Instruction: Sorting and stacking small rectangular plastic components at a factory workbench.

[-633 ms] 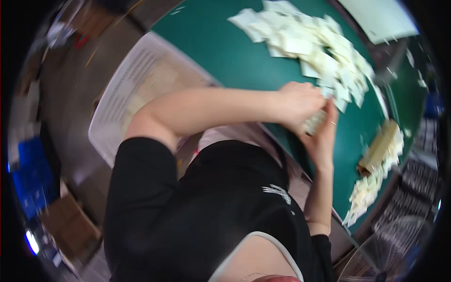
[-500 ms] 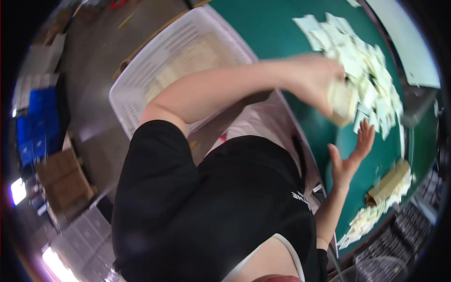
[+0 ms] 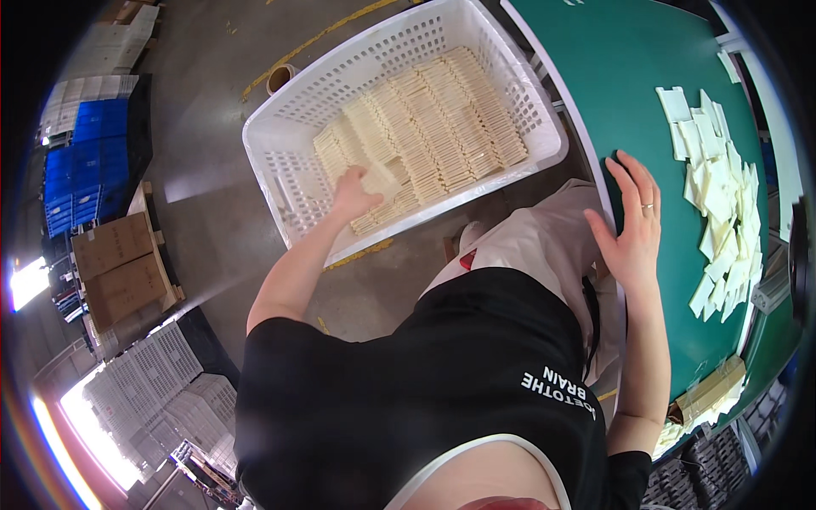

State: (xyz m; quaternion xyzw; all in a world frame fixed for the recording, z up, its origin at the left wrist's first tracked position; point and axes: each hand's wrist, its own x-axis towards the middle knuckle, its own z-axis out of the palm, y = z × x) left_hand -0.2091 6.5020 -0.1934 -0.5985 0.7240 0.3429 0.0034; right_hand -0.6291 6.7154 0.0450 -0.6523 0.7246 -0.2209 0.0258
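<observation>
My left hand (image 3: 353, 197) reaches down into a white plastic basket (image 3: 268, 136). Its thumb and fingers are around a short stack of thin cream-coloured pieces (image 3: 380, 180), low over the rows. Packed rows of similar cream pieces (image 3: 450, 119) stand on edge across the basket. My right hand (image 3: 633, 225) rests at the near edge of the green table (image 3: 586, 59), fingers spread and nothing in them. Beyond it lies a loose heap of pale flat pieces (image 3: 722, 204) on the table.
A cardboard box (image 3: 712, 393) with more pale pieces sits at the table's right end. On the floor, a brown tube (image 3: 280, 80) stands beside the basket. Brown cartons (image 3: 119, 272) on a pallet, blue crates (image 3: 85, 170) and stacked white baskets (image 3: 153, 382) are farther left.
My left hand has swung from over the table into the basket with the stack of pieces. My right hand has come down to the table edge. The view has shifted toward the basket.
</observation>
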